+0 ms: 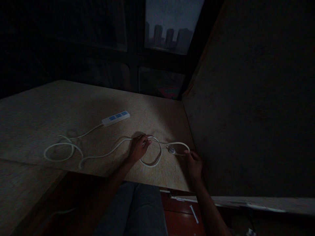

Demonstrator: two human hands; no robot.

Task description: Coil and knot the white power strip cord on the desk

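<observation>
A white power strip [116, 118] with blue socket faces lies at the middle of the counter. Its white cord [105, 156] runs left into loose loops, then back right towards my hands. With fingers closed, my left hand [140, 147] pinches the cord where a round loop hangs to its right. My right hand [194, 162] grips the cord further right, near the wall, where it bends round. Between the two hands, the plug [171, 150] at the cord's end rests on or just above the counter; I cannot tell which.
The pale speckled counter [157, 113] ends at dark-framed windows [172, 29] at the back. A dark wall [251, 98] closes off the right side. Below the front edge are my legs [137, 209] and a reddish floor with a thin white strip [194, 214] on it.
</observation>
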